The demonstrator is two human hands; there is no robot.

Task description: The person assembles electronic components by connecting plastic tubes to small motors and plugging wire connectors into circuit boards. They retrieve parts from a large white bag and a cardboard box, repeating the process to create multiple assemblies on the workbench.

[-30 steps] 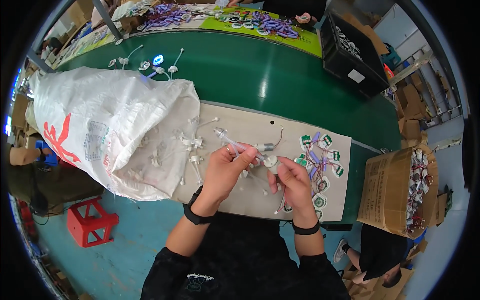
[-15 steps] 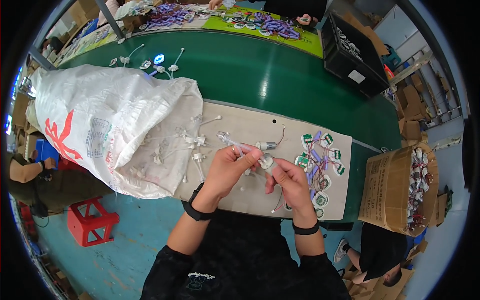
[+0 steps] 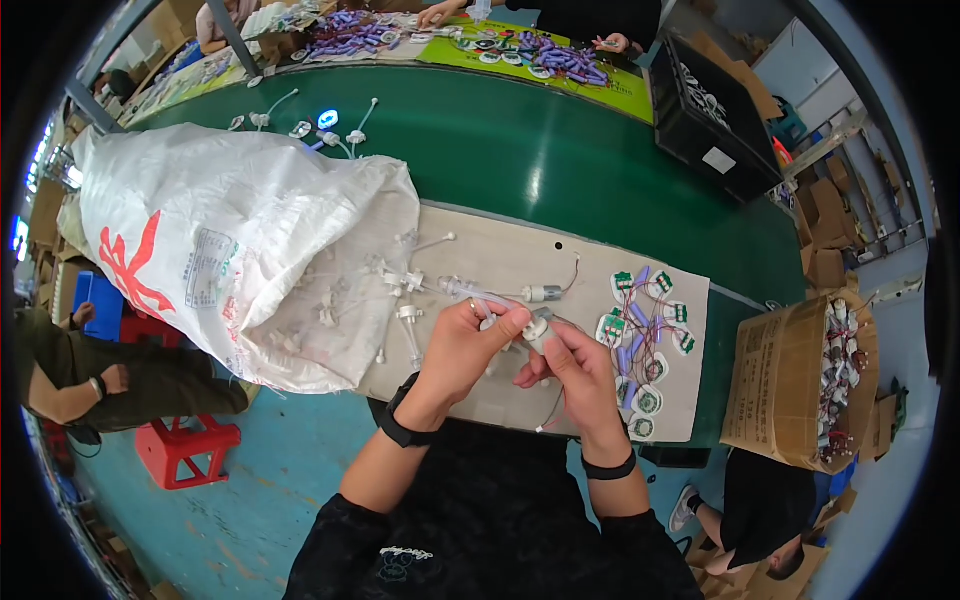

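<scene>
In front of my chest, my left hand (image 3: 460,352) is closed on a clear plastic tube (image 3: 478,292) whose far end widens into a clear fitting. Its thumb and fingers pinch the tube close to a white plastic fitting. My right hand (image 3: 578,368) is closed around a small motor (image 3: 537,332), whitish and round, which meets that fitting between my fingertips. A thin wire with a white plug (image 3: 541,429) hangs below the right hand. The fingers hide part of the joint. Just beyond my hands, a silver motor (image 3: 543,293) with a wire lies on the beige board (image 3: 500,238).
A white woven sack (image 3: 190,225) spills clear tube pieces at left. Round circuit boards (image 3: 613,325) and purple cylindrical cells (image 3: 640,335) lie right of my hands. A carton of wired motors (image 3: 760,385), a black crate (image 3: 700,150) and a green belt (image 3: 480,130) surround the board. Other people work nearby.
The white fitting and motor have tilted slightly between my fingers; both hands keep their grip. The whole view has shifted a little. At left, a seated person's arm has moved.
</scene>
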